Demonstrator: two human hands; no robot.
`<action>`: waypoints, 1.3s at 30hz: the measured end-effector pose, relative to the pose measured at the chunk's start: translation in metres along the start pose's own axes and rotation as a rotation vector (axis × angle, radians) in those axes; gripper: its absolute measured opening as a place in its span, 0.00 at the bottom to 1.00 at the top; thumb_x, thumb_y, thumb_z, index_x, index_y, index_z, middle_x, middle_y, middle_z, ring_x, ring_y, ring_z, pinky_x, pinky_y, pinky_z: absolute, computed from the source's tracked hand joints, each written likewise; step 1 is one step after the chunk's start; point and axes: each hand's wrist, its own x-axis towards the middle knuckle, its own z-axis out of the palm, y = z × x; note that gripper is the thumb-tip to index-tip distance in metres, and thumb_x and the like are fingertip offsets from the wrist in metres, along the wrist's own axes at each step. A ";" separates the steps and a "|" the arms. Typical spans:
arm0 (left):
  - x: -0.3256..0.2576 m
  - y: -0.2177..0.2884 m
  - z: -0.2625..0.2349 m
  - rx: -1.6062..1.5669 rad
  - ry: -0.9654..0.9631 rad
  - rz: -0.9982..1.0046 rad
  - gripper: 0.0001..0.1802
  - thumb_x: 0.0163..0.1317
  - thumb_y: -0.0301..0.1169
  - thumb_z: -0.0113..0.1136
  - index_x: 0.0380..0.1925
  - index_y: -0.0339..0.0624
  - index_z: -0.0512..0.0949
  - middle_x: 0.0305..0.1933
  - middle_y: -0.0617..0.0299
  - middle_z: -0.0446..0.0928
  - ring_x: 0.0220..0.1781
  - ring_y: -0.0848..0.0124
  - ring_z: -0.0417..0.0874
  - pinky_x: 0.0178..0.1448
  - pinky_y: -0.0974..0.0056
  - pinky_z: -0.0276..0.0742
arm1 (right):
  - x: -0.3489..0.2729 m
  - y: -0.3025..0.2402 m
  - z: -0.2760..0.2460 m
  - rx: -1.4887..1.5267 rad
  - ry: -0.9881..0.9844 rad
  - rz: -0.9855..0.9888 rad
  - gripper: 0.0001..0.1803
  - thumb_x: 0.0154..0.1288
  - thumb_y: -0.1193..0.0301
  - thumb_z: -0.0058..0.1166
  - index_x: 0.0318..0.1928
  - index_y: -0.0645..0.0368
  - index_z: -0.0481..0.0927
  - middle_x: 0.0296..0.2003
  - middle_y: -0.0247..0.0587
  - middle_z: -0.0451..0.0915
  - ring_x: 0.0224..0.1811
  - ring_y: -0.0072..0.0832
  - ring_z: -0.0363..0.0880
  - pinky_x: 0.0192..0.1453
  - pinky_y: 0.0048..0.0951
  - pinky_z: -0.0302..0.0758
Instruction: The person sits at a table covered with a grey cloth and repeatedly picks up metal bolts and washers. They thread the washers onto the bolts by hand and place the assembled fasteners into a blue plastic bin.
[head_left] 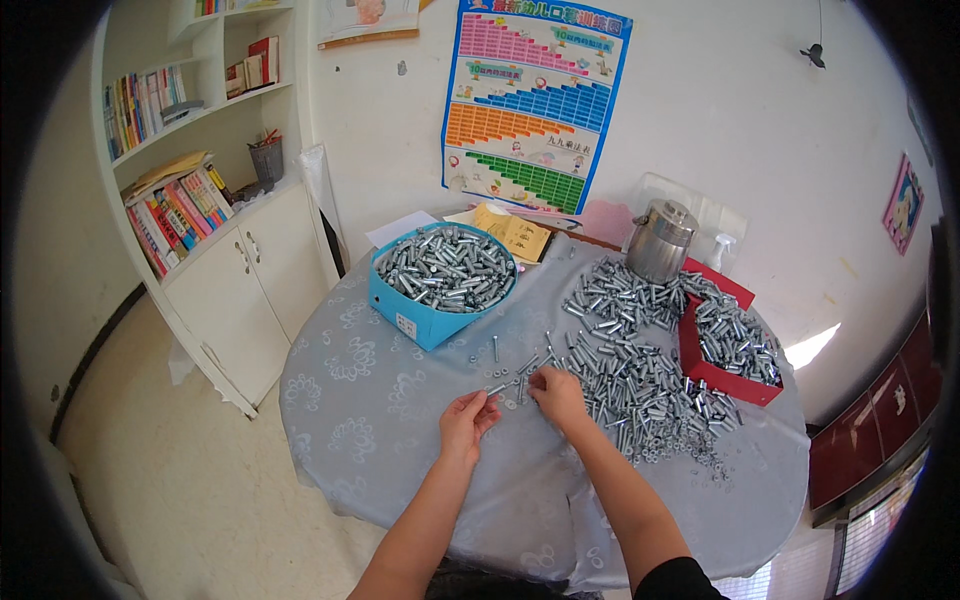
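My left hand (466,424) is closed at the fingertips on a silver bolt (498,388), just over the table's middle. Close by on the right, my right hand (558,396) has its fingers curled together at the edge of a wide heap of metal bolts (640,375); what they hold, if anything, is hidden. Between and ahead of the hands lie a few loose bolts (495,348), small nuts (497,373) and flat washers (511,404). A pile of small nuts (655,440) spreads along the heap's near edge.
A blue box (425,325) full of bolts stands ahead to the left. At the right, a red box (735,382) holds more bolts, beside a steel canister (660,243). A grey cloth (350,440) covers the round table; papers (515,232) lie at its back, near a bookshelf (190,120).
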 end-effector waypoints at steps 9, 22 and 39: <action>-0.003 0.000 0.003 0.011 0.005 0.001 0.10 0.55 0.25 0.57 0.35 0.32 0.71 0.33 0.51 0.77 0.30 0.70 0.78 0.35 0.66 0.79 | -0.009 -0.017 -0.015 1.111 -0.144 0.347 0.08 0.55 0.75 0.57 0.36 0.62 0.77 0.32 0.34 0.79 0.34 0.21 0.77 0.38 0.19 0.71; -0.002 -0.001 0.002 -0.027 -0.093 -0.098 0.09 0.56 0.25 0.55 0.36 0.31 0.71 0.35 0.49 0.77 0.29 0.70 0.78 0.36 0.67 0.80 | -0.017 -0.025 -0.017 0.985 -0.190 0.372 0.14 0.58 0.64 0.54 0.37 0.63 0.80 0.29 0.31 0.78 0.32 0.17 0.74 0.37 0.18 0.68; -0.002 0.000 0.002 -0.035 -0.115 -0.084 0.09 0.57 0.27 0.56 0.34 0.34 0.71 0.34 0.51 0.78 0.28 0.72 0.78 0.35 0.68 0.79 | -0.030 -0.006 -0.016 -0.129 0.024 -0.125 0.11 0.43 0.67 0.60 0.30 0.57 0.81 0.27 0.40 0.75 0.31 0.37 0.75 0.37 0.34 0.72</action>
